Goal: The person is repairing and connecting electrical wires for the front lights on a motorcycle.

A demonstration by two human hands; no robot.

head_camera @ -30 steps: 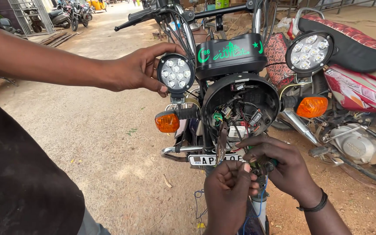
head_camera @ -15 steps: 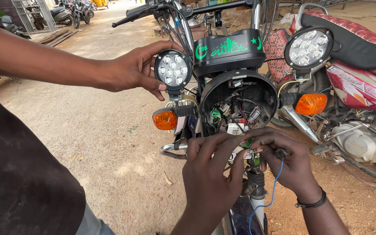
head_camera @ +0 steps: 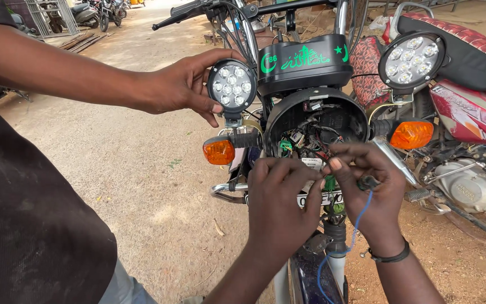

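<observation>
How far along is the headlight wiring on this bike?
Done: both round LED lamps sit on their brackets. In hand: left hand and right hand pinch wires below the open headlight shell; a co-worker's hand steadies one lamp. Left: blue wire hangs loose, shell uncovered.

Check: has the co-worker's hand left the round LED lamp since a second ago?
No. The co-worker's hand grips the left LED lamp as before, beside the open headlight shell.

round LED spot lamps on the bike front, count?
2: one round black LED spot lamp left of the open headlight shell, touched by a co-worker's hand; one at its upper right.
</observation>
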